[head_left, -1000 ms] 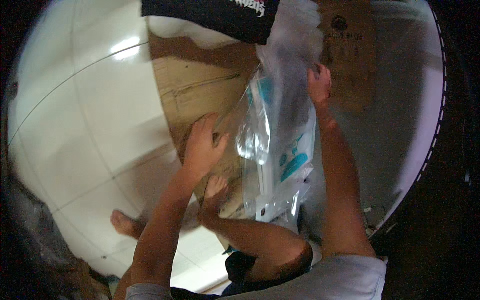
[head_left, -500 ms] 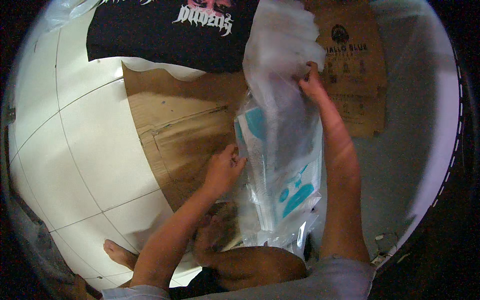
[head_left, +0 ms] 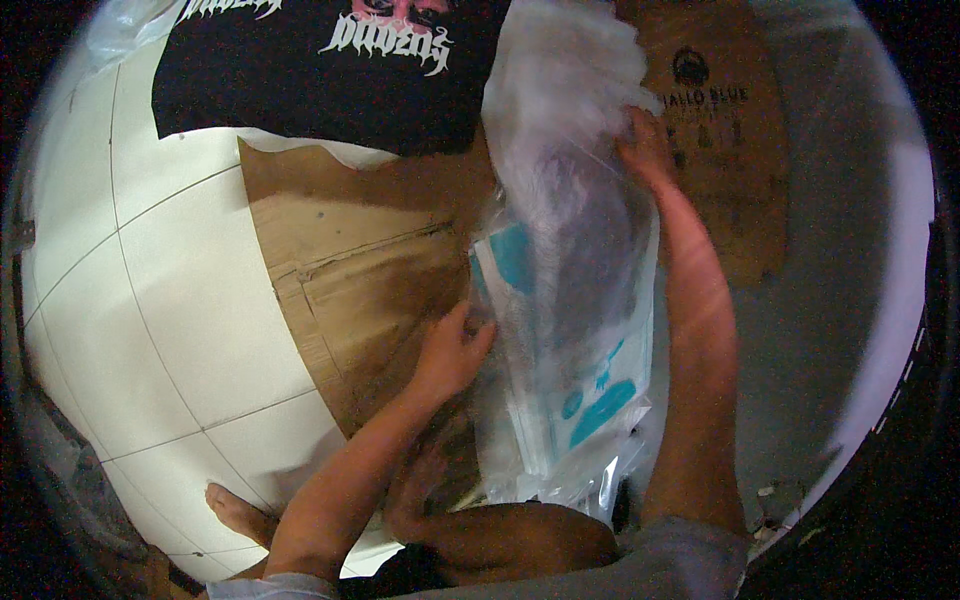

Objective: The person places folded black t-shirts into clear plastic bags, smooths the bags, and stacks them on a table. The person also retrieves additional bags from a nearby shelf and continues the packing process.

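A long stack of translucent plastic bags (head_left: 570, 230) lies lengthwise in front of me, rumpled and cloudy at the far end. Under and through it shows a white packet with teal prints (head_left: 605, 410), wrapped in clear plastic. My left hand (head_left: 455, 350) is at the near left edge of the plastic, fingers curled in and pinching at that edge. Farther off, my right hand (head_left: 648, 150) grips the right edge of the rumpled plastic; its fingertips are partly hidden in the folds.
Brown cardboard (head_left: 370, 250) lies under the plastic on white floor tiles (head_left: 170, 320). A black T-shirt with white lettering and a picture (head_left: 320, 90) is spread at the far left. A printed brown paper sack (head_left: 720, 190) lies to the right. My bare foot (head_left: 240, 512) rests at the lower left.
The view has shifted slightly. My right hand has moved a little right along with the plastic's edge, and the plastic spreads wider. My left hand stays at the left edge.
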Available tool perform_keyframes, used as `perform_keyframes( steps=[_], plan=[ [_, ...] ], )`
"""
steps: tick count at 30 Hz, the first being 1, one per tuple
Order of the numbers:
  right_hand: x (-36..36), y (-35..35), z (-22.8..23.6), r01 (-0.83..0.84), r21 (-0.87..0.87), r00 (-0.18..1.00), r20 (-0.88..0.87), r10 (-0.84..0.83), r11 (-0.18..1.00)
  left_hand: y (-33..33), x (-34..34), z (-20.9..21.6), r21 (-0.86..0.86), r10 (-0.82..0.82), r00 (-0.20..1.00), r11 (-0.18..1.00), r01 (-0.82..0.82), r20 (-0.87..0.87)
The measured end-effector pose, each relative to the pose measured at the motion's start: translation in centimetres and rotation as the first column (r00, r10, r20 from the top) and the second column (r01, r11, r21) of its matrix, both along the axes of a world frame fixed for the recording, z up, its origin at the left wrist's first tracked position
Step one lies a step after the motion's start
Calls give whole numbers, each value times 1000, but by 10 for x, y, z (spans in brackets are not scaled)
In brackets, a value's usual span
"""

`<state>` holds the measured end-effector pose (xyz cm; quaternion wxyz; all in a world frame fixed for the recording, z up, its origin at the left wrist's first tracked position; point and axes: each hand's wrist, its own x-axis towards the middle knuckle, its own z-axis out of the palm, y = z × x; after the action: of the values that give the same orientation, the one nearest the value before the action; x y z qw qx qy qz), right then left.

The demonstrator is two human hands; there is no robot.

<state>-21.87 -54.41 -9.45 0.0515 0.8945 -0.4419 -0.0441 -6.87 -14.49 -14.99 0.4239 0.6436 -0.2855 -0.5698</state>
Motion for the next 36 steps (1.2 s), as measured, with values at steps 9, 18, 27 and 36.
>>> perform_keyframes(
  steps=[9, 18, 27, 36],
  plan=[
    [0, -15, 33, -193, -69, 975, -130, 183, 979, 0, -18, 22, 9, -150, 924, 986, 164, -352],
    [58, -79, 36, -301, 337, 872, -281, 400, 892, -49, -63, 21, -55, -239, 954, 971, 232, -184],
    [84, -58, 23, -306, 300, 825, -390, 409, 904, -37, -3, 38, 19, 44, 982, 999, -48, 182],
    [72, -67, 16, -344, 229, 827, -385, 410, 911, -63, -3, 10, -155, 121, 898, 986, -60, 423]
  ],
)
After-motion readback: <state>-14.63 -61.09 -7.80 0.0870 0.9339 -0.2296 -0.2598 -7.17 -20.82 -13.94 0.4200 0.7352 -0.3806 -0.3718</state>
